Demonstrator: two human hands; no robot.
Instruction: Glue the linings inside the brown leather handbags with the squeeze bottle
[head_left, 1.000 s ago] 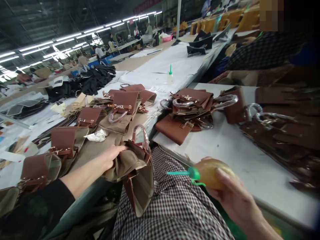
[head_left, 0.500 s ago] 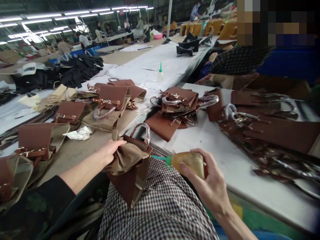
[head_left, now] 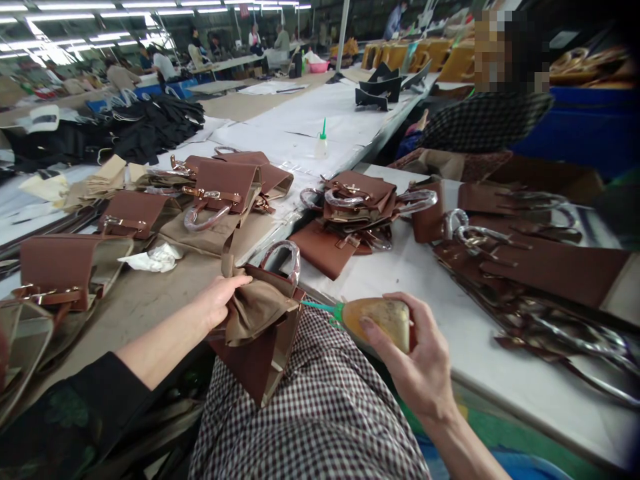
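My left hand (head_left: 223, 301) grips a brown handbag (head_left: 245, 365) over my lap, its fingers closed on the bunched tan lining (head_left: 257, 313). The bag's handle (head_left: 289, 257) is wrapped in clear plastic and stands up at its far side. In my right hand (head_left: 423, 360) is a squeeze bottle of yellowish glue (head_left: 377, 320), held on its side with the thumb on its near face. The bottle's green nozzle (head_left: 317, 305) points left, its tip at the bag's edge beside the lining. Whether the tip touches cannot be made out.
More brown handbags (head_left: 227, 183) lie on the left table, with a crumpled white paper (head_left: 153, 259). Stacked bags (head_left: 360, 200) and a larger heap (head_left: 555, 267) lie on the right table. A small green-tipped bottle (head_left: 321, 143) stands farther back. A person in a checked sleeve (head_left: 480, 123) sits at right.
My view has shifted slightly. Both hands keep their hold, and the nozzle stays at the bag's edge with hardly any movement.
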